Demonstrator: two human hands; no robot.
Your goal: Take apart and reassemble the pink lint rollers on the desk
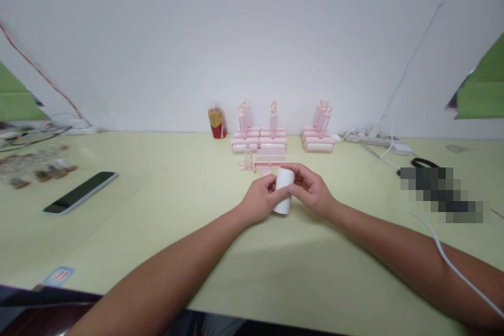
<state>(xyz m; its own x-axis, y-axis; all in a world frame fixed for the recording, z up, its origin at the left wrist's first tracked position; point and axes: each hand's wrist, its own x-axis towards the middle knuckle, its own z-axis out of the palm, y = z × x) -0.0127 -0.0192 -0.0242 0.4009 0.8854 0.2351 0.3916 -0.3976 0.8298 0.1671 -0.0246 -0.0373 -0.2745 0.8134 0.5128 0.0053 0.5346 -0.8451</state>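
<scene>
Both my hands meet at the middle of the pale yellow-green table (220, 252). Between them is a small white roll (284, 188), held a little above the tabletop. My left hand (260, 200) is closed around its left side with the thumb on the front. My right hand (312, 188) pinches its upper right side with curled fingers. Just behind the roll lie a few small pink pieces (268, 160), including a flat pink bar and a short tube.
Stacks of pink parts (258, 139) and more pink stacks (318, 136) stand by the white wall, beside a red and yellow packet (217, 122). A dark phone (81, 192) lies at the left. White cables (378, 139) and a blurred dark object (441, 194) are at the right.
</scene>
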